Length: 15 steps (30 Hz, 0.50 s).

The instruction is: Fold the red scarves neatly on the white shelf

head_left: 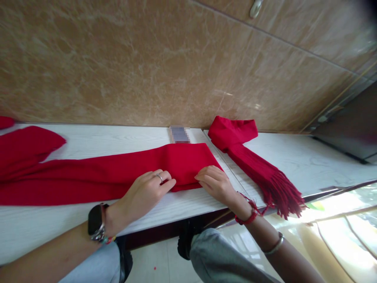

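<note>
A long red scarf lies along the white tabletop, its right end folded over into a flat rectangle. My left hand, a ring on one finger, rests on the scarf with its fingers curled together at the left part of the fold. At the right end, my right hand pinches the near edge of the folded part. Just right of that hand lies another red scarf piece, looped at the far end with fringe hanging over the table's front edge. Whether the two pieces join is not visible.
A phone-like flat object, partly blurred, lies behind the fold against the marbled wall. More red cloth is bunched at the left. The white tabletop has a seam; a dark box-like object stands far right.
</note>
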Each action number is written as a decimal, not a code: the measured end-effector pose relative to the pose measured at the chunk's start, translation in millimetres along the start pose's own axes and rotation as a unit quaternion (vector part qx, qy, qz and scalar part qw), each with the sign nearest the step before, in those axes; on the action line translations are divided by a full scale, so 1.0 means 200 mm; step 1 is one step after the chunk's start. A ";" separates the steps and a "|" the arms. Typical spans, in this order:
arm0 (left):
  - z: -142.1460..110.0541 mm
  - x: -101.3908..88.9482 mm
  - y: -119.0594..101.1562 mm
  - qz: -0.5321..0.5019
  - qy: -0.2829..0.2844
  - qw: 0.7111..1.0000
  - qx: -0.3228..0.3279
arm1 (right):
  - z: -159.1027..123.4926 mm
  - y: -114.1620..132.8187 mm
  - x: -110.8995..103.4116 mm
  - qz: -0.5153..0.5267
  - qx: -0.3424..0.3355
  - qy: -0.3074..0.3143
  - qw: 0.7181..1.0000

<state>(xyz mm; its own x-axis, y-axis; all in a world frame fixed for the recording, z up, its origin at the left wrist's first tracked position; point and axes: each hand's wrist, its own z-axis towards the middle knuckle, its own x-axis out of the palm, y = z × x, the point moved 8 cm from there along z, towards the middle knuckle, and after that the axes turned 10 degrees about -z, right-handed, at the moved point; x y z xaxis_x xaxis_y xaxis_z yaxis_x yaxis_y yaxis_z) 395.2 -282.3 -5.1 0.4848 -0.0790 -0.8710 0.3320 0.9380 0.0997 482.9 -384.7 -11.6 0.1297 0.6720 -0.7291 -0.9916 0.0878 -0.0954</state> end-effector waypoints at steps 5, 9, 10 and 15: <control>-0.01 -0.01 -0.01 -0.009 -0.012 1.000 -0.002 | 0.01 0.02 0.01 0.002 -0.007 0.023 1.000; -0.01 -0.02 -0.02 -0.002 -0.029 0.999 0.012 | 0.01 0.01 0.02 0.000 -0.002 0.010 1.000; -0.01 -0.02 -0.03 0.001 -0.030 0.999 0.014 | 0.00 0.01 0.02 -0.001 0.004 0.003 1.000; 0.00 -0.02 -0.04 0.002 -0.032 0.999 0.015 | 0.00 -0.02 0.02 0.004 0.013 -0.021 1.000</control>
<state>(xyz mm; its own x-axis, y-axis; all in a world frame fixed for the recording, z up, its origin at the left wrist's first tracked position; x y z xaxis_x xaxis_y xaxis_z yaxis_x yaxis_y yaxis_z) 390.1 -288.5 -2.4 0.5359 -0.0978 -0.8386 0.3537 0.9279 0.1179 486.9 -383.1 -13.7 0.1213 0.7036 -0.7002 -0.9924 0.1004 -0.0710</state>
